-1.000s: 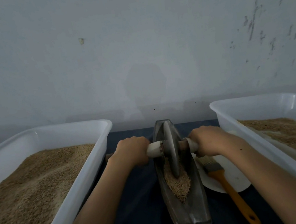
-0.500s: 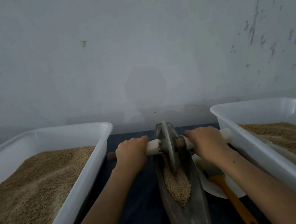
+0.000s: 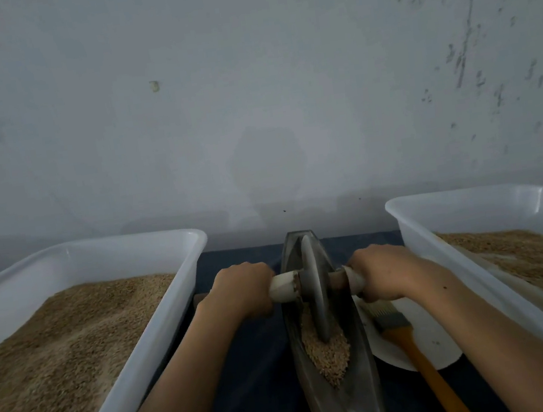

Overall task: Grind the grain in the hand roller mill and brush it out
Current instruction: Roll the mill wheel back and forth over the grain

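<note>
The axle handle (image 3: 283, 290) is clenched by the fingers of both the left hand (image 3: 241, 287) and the right hand (image 3: 380, 271). Between them, the grinding wheel (image 3: 315, 290) has been drawn nearer through the grain (image 3: 327, 354) in the trough (image 3: 358, 402); grinding is judged unfinished, the brush (image 3: 404, 337) untouched.

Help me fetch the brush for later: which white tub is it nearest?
The right tub. The brush lies on a white plate between the mill and that tub; the left tub sits across the mill.

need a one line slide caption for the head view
Both hands, left and right, grip the roller wheel's axle over grain in the metal trough.
</note>
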{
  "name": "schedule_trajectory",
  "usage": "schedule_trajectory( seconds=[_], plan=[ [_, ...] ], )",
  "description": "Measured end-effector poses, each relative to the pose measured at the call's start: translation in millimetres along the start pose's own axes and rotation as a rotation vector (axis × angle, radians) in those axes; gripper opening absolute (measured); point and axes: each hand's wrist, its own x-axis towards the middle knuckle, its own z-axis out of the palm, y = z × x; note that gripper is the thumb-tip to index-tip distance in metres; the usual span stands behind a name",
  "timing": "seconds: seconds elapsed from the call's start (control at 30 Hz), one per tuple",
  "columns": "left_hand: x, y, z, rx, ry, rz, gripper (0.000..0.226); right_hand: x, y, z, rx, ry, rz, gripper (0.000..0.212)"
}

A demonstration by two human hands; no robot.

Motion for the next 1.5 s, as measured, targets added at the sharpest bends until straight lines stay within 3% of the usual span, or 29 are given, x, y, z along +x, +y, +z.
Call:
schedule_trajectory(
  seconds=[0.17, 0.3, 0.43, 0.67, 0.8, 1.13, 1.27, 1.5],
  plan=[
    [1, 3, 5, 0.061, 0.152, -0.031, 0.032, 4, -2, 11, -0.009, 0.25, 0.034, 0.014],
    [1, 3, 9, 0.038, 0.234, -0.052, 0.026, 4, -6, 14, -0.046, 0.319, 0.028, 0.015],
    [1, 2, 8, 0.047, 0.224, -0.035, 0.027, 1, -4, 10, -0.016, 0.268, 0.023, 0.012],
    [1, -1, 0, 0.044, 0.032, -0.004, 0.042, -1, 0, 1, 0.001, 0.071, -0.016, 0.02],
    [0, 0, 1, 0.021, 0.002, -0.016, 0.043, 1, 0, 3, -0.009, 0.092, -0.019, 0.017],
    [2, 5, 13, 0.049, 0.316, -0.065, 0.021, 6, -2, 22, -0.016, 0.397, 0.023, 0.013],
    [2, 1, 13, 0.027, 0.272, -0.057, 0.023, 5, -5, 16, -0.057, 0.349, 0.027, 0.013],
    [2, 0, 4, 0.05, 0.067, -0.009, 0.039, 1, -2, 3, -0.012, 0.106, 0.009, 0.018]
  ],
)
